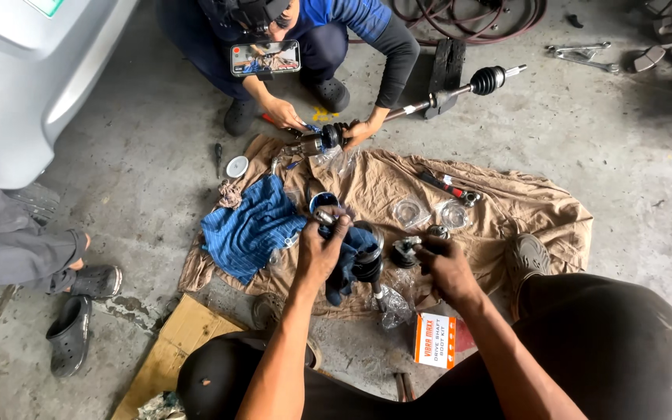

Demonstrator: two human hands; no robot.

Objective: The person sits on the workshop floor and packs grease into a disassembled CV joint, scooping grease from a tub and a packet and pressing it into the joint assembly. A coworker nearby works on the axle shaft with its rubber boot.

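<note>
Both bare forearms reach forward from the bottom edge, the left hand raised with its fingers curled closed in a grip, the right hand knuckles-up, its fingers bent downward and closed.

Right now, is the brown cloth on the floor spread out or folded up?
Spread out. The brown cloth lies flat but wrinkled across the concrete floor, with tools and parts resting on it.

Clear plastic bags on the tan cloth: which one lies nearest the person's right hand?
The left one of the pair, the crumpled clear plastic bag, lies just above the right hand; the other clear bag sits farther right, beside the red-handled tool.
</note>
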